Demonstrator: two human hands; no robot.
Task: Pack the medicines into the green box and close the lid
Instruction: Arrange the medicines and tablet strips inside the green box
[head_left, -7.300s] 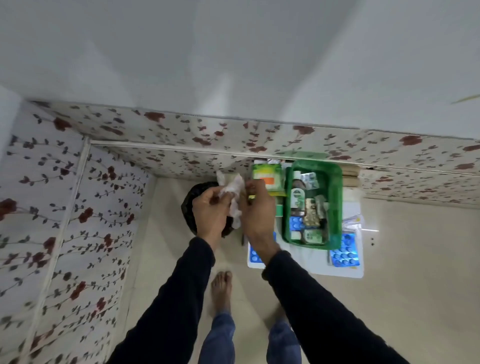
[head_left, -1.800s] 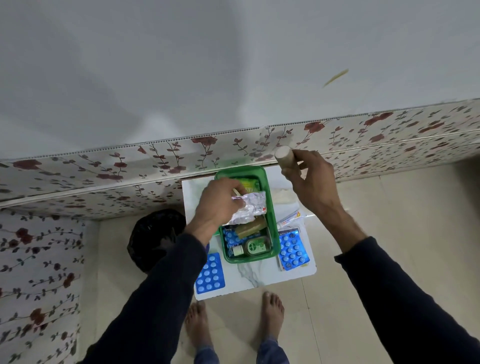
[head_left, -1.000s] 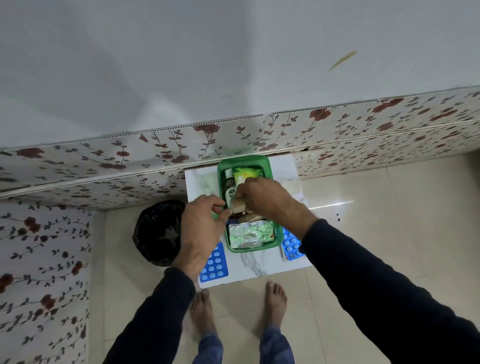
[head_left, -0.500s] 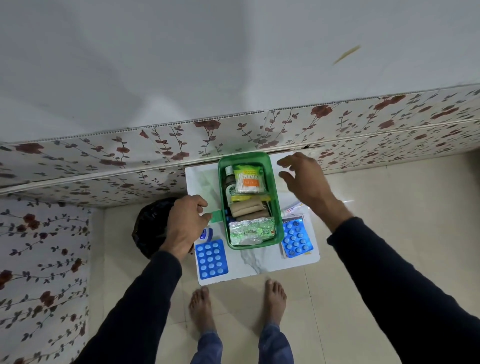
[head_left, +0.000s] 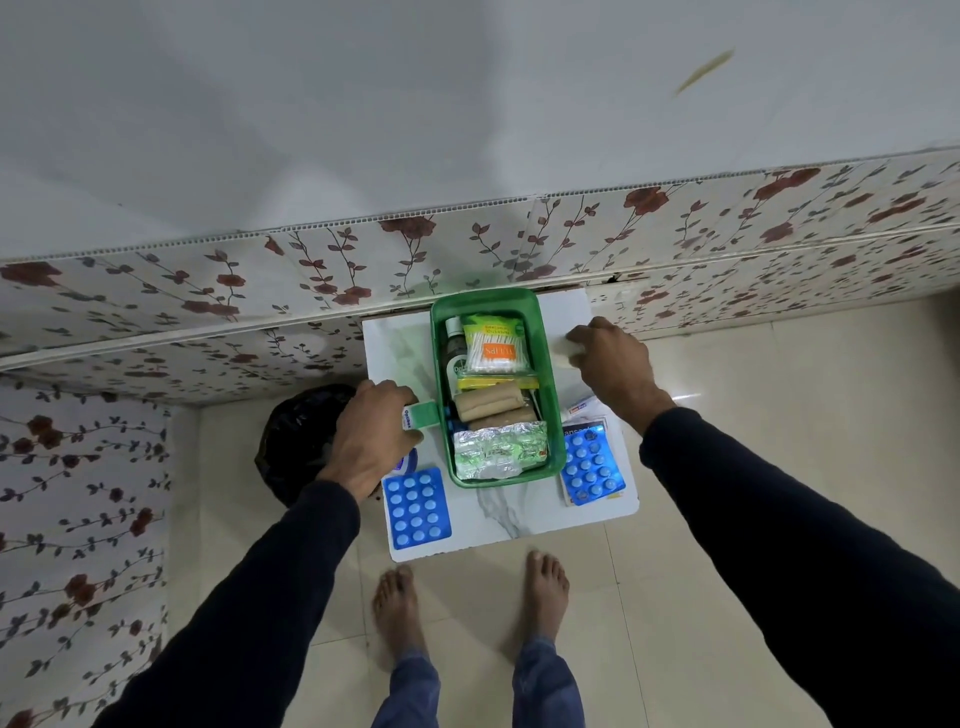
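The green box (head_left: 551, 400) stands open in the middle of the small white table (head_left: 511, 519). It holds a cotton-swab pack (head_left: 493, 349), a dark bottle (head_left: 455, 359), beige bandage rolls (head_left: 491, 406) and a silver foil strip (head_left: 498, 451). My left hand (head_left: 371, 434) is just left of the box and grips a small green-and-white carton (head_left: 418, 417). My right hand (head_left: 615, 371) is to the right of the box, fingers curled over a pale object (head_left: 563, 355) on the table. Two blue blister packs (head_left: 418, 510) (head_left: 592, 466) lie on either side of the box.
A small white tub (head_left: 409, 463) sits partly under my left hand, and a flat carton (head_left: 584, 408) lies by my right wrist. A black bin (head_left: 293, 441) stands on the floor to the left. The table touches the floral wall panel (head_left: 467, 249). My bare feet (head_left: 467, 608) are in front of it.
My right hand has come down from above the table onto the pale object. My left hand has lifted the small carton closer to the box's left wall.
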